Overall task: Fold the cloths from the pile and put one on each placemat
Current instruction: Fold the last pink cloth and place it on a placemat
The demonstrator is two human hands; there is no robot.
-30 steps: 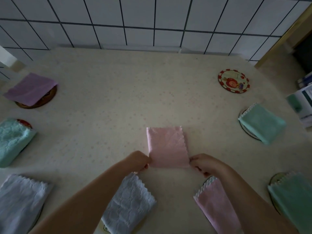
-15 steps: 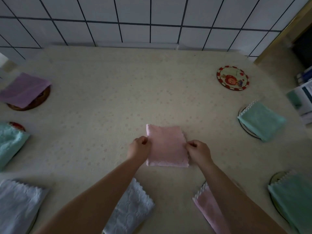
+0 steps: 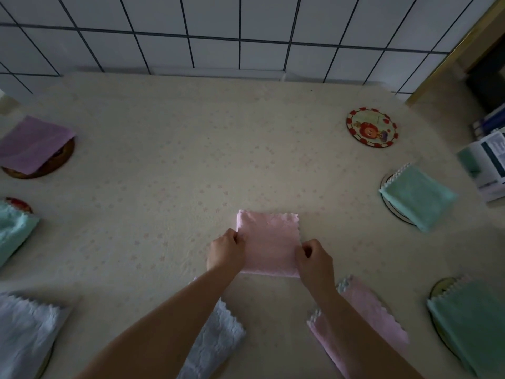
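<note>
1. Pink cloth [image 3: 269,242]: soft, matt terry with an embossed weave and a zigzag-cut edge.
2. Tablecloth [image 3: 175,170]: matt cream fabric, faint floral print, slightly creased.
3. Wall [image 3: 213,28]: smooth white tiles, dark grout, slight sheen.
4. Bare placemat [image 3: 372,127]: smooth, printed, faintly glossy.
5. Purple cloth [image 3: 32,144]: flatter, smoother, matt.
6. Green cloth [image 3: 418,196]: fluffy, matt.

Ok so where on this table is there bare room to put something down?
The widest bare stretch of the table runs from the pink cloth, gripped by the left hand and right hand, to the tiled wall. The cartoon placemat is uncovered. Both side edges and the near edge are crowded with cloths.
</note>
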